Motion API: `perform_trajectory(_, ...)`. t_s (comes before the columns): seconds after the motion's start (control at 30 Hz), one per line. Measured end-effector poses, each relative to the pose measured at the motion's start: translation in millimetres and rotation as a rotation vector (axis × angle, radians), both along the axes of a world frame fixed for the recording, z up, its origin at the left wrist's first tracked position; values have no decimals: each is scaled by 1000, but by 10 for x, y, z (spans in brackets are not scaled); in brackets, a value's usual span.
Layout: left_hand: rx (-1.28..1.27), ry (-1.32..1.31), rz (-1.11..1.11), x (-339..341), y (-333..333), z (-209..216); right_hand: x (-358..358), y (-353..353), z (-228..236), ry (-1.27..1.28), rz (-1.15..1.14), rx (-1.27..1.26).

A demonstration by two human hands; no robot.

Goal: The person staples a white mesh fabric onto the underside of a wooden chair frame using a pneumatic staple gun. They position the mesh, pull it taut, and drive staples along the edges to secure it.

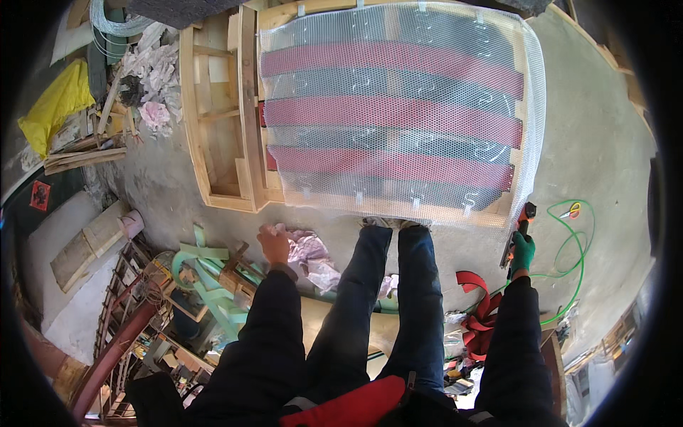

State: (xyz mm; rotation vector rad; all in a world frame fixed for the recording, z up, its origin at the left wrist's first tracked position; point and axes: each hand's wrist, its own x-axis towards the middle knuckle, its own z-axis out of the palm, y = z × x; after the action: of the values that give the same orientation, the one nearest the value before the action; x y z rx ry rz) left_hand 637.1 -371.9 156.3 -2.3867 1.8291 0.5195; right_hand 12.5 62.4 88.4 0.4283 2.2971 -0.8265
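Observation:
In front of me lies a wooden seat frame (249,142) with dark red bands (391,114) running across it. White mesh netting (533,92) is spread over the bands and hangs past the frame's right side. Gloved in green, my right hand (523,250) grips a black and orange air staple gun (527,212) beside the frame's near right corner. My left hand (274,244) is bare, with loosely bent fingers and nothing seen in it. It hovers short of the frame's near edge, beside crumpled pinkish plastic film (311,255).
A green air hose (582,270) loops over the floor at right, around yellow-handled scissors (575,210). Red webbing strips (484,309) are heaped near my right forearm. Pale green strips (206,274) and wood scraps lie at left. A yellow sheet (57,107) lies far left.

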Motion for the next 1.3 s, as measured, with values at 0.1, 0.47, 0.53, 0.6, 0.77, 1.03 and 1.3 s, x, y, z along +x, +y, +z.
perform_trajectory(0.1, 69, -24, -59, 458, 133, 230, -62, 91, 255, 142, -7, 72)
perform_trajectory(0.47, 43, 251, -382, 774, -1182, 460, 676, -108, 1911, 57, -59, -355)
perform_trajectory(0.53, 250, 463, -227, 497, -1562, 506, 1187, -218, 2224, 55, -113, -428)
perform_trajectory(0.6, 358, 627, -223, 177, -1974, 549, 1704, -463, 2364, -13, -187, -430)
perform_trajectory(0.77, 431, 721, -399, -87, -2694, 970, 2547, -945, 2624, -124, -103, -418)
perform_trajectory(1.03, 467, 492, -333, 202, -2982, 1616, 2609, -1084, 2612, -94, -134, -454)
perform_trajectory(1.3, 414, 366, -341, 53, -3254, 1983, 3947, 37, 2406, -225, -561, -322)
